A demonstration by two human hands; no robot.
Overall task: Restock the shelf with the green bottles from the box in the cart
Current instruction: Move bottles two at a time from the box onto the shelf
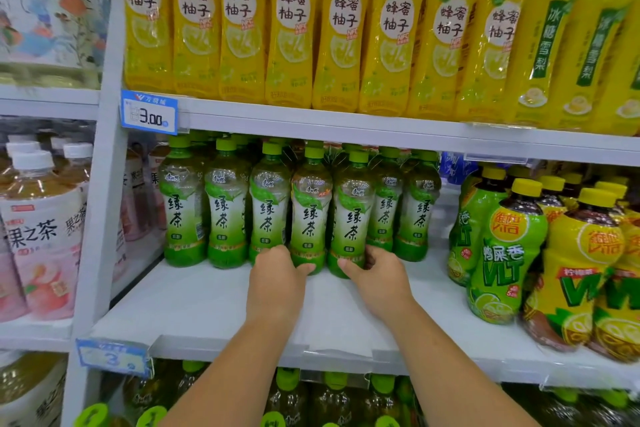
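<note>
A person's left hand (277, 270) is gripping the base of one green bottle (309, 215) while the right hand (379, 270) is gripping the neighbouring bottle (353, 218), fingers (371, 251) curling round both, in the front row on the white shelf (207, 305) beneath yellow bottles (343, 28).

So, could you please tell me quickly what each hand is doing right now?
Left hand: grips the base of the fourth green bottle.
Right hand: grips the base of the fifth green bottle.
</note>
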